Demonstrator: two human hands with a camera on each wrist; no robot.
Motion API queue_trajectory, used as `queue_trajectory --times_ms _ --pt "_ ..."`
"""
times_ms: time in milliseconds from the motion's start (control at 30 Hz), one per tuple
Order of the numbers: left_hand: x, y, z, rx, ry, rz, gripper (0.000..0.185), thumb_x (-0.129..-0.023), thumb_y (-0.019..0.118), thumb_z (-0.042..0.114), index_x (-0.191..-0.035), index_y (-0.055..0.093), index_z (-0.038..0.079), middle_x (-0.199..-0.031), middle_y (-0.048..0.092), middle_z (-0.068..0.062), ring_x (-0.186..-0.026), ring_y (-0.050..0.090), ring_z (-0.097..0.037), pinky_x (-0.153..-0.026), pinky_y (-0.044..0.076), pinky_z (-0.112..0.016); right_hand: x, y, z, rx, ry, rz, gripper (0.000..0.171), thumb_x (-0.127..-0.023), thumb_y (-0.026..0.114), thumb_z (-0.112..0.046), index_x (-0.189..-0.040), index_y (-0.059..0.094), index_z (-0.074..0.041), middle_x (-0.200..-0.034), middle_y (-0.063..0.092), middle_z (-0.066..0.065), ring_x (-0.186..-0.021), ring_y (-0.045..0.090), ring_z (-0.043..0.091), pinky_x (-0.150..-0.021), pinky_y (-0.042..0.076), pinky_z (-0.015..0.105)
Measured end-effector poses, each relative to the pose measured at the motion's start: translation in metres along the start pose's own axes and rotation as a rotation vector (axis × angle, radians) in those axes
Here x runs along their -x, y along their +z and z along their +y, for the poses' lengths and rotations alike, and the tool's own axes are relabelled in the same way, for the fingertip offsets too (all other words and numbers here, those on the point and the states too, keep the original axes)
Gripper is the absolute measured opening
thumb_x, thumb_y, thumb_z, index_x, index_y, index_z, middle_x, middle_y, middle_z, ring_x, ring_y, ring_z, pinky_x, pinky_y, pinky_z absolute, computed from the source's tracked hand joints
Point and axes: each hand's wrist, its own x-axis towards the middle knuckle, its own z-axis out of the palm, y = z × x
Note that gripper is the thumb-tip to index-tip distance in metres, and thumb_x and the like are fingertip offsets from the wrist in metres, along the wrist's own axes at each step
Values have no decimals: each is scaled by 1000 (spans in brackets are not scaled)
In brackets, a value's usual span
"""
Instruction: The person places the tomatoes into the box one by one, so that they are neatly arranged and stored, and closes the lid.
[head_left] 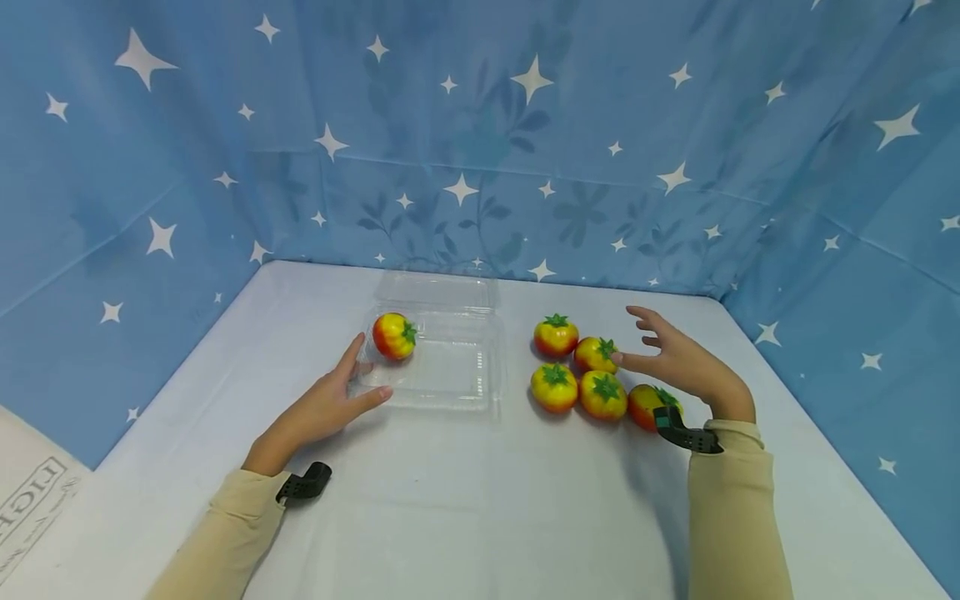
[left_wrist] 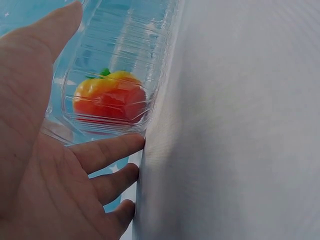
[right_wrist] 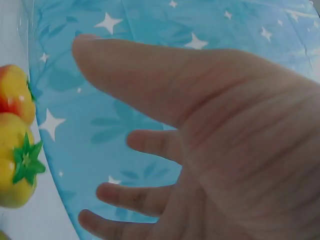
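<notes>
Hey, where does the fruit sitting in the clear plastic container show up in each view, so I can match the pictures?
Head: the fruit is left of centre, just below mid-height, at the left side of the container.
Left wrist: the fruit is left of centre, slightly above mid-height, seen through clear plastic.
Right wrist: not in it; the fruits at the left edge are others.
Shared landmark: the blue star-patterned cloth.

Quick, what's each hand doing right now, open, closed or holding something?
Left hand: open, at the clear container.
Right hand: open, holding nothing, near the red-yellow fruits.
</notes>
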Motion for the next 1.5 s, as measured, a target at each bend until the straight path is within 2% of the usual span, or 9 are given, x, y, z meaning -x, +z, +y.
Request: queue_trajectory --times_ms 267,500,733,933,1200,1500 --pt "-2 -1 -2 -4 -9 1 111 -102 66 58 -173 -6 12 -166 39 -25 -155 30 -51 -121 23 -73 -3 2 15 91 116 -83 100 -99 74 -50 -170 18 -6 -166 21 40 -145 32 63 -107 37 80" --pt "-3 2 -5 12 -2 0 111 -102 66 59 -173 -7 13 -166 39 -26 -155 30 -50 -121 23 -73 0 5 29 76 109 -105 99 -99 72 -51 -170 19 -5 -164 23 41 -144 34 63 -108 37 80" --pt "-2 2 -2 11 3 1 111 -103 66 58 -173 -7 12 -166 39 -26 -155 30 -49 -120 24 -73 9 18 45 43 47 -33 107 -96 79 -41 -171 12 -5 -167 12 39 -145 28 63 -104 40 81" --pt "0 -1 1 21 0 -4 110 -103 66 57 -172 -6 11 -167 38 -26 -155 28 -50 -121 23 -72 18 30 54 82 52 -37 104 -94 84 -35 -168 20 0 -159 25 43 -141 32 62 -106 36 82" --pt "-1 0 0 23 4 -8 110 -103 66 56 -173 -6 11 -166 39 -27 -155 29 -49 -121 23 -72 24 32 60 136 39 -48 76 -98 78 -36 -151 48 9 -147 49 37 -128 49 53 -107 42 74" --pt "0 -1 0 27 8 -6 110 -103 67 56 -173 -6 11 -167 38 -27 -156 28 -49 -121 23 -72 25 29 76 67 79 -25 76 -102 73 -43 -154 44 4 -146 51 33 -125 50 49 -103 46 72"
